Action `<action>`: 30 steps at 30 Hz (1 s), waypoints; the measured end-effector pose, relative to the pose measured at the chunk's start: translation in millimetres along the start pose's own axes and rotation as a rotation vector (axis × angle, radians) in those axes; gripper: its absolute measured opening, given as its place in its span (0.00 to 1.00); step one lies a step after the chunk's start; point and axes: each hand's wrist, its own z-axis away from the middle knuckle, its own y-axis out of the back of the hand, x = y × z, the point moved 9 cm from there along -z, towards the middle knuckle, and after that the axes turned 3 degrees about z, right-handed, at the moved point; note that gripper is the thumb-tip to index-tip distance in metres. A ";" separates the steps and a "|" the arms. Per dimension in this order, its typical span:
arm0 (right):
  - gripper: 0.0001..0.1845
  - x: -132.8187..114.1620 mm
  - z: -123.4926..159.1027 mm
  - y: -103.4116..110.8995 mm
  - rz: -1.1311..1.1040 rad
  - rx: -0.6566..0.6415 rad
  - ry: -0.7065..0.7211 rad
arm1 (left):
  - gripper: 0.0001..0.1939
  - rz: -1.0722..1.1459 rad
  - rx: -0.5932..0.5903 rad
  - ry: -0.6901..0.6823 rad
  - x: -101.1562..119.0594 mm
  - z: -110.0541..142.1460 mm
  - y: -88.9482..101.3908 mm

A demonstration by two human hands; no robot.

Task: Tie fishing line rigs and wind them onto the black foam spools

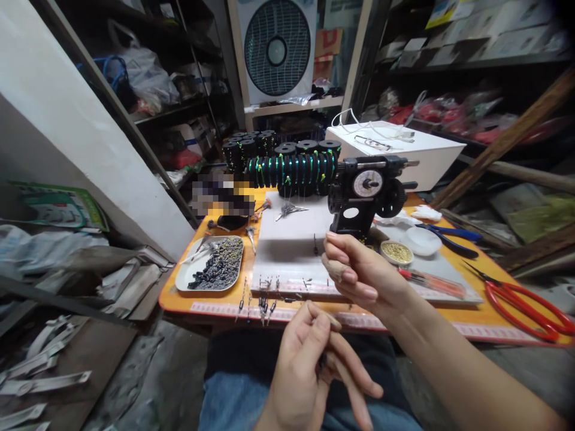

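Note:
My left hand [309, 359] is low in front of my lap, thumb and forefinger pinched on a thin piece I cannot make out. My right hand [357, 272] hovers above the front edge of the small orange table [494, 332], fingers curled together in a pinch near the left hand's fingertips. Behind it stands a black winding machine with a dial [366, 194], and a row of black spools with green line [291, 167] runs from it to the left. Small rigged pieces [265, 299] lie along the front of the white mat [287, 245].
A white tray of dark small parts [218, 266] sits at the table's left. A small dish of gold beads [396, 252], blue pliers [449, 234], red scissors [525, 305] and a red tool [431, 281] lie right. A white box [395, 146] and a fan [277, 48] stand behind.

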 end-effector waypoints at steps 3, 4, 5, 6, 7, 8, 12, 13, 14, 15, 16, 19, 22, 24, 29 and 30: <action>0.21 -0.7 0.3 0.4 0.033 -0.011 0.005 | 0.14 0.022 -0.032 -0.007 -4.3 0.8 -0.6; 0.21 -0.7 0.5 0.8 0.040 -0.014 0.006 | 0.14 0.041 -0.046 -0.017 -5.4 1.0 -0.6; 0.21 -0.5 0.6 1.2 0.044 -0.016 0.006 | 0.14 0.066 -0.061 -0.030 -6.0 1.5 -0.6; 0.21 -0.3 0.6 1.7 0.048 -0.016 0.007 | 0.15 0.089 -0.069 -0.040 -6.7 2.2 0.0; 0.21 0.1 0.7 2.2 0.051 -0.016 0.008 | 0.15 0.104 -0.069 -0.042 -7.6 3.1 1.2; 0.21 0.3 0.7 2.4 0.055 -0.017 0.010 | 0.15 0.108 -0.059 -0.037 -8.8 4.1 2.9; 0.22 1.8 1.2 1.3 0.073 -0.025 0.010 | 0.15 0.103 -0.033 -0.005 -12.6 8.8 5.9; 0.22 2.0 1.5 1.1 0.078 -0.025 0.010 | 0.15 0.123 -0.053 -0.011 -12.4 9.5 4.3; 0.22 2.0 1.8 1.0 0.083 -0.023 0.010 | 0.16 0.147 -0.080 -0.026 -11.8 10.0 2.5; 0.22 2.1 2.1 0.9 0.084 -0.021 0.008 | 0.16 0.167 -0.103 -0.038 -11.8 10.1 1.3; 0.22 2.1 2.4 0.9 0.084 -0.020 0.007 | 0.16 0.183 -0.118 -0.049 -12.2 10.1 1.2; 0.22 1.9 3.3 1.7 0.078 -0.013 0.007 | 0.17 0.213 -0.144 -0.076 -15.5 9.5 4.6; 0.21 1.5 4.3 2.8 0.069 -0.005 0.009 | 0.18 0.214 -0.149 -0.091 -19.8 9.9 9.2; 0.22 1.1 4.7 2.8 0.065 -0.006 0.011 | 0.18 0.213 -0.150 -0.097 -21.3 11.1 10.3; 0.22 0.3 5.1 2.5 0.072 -0.019 0.012 | 0.19 0.226 -0.154 -0.111 -18.6 14.0 6.9; 0.21 0.2 5.2 2.8 0.073 -0.021 0.014 | 0.19 0.225 -0.154 -0.114 -18.0 14.2 6.2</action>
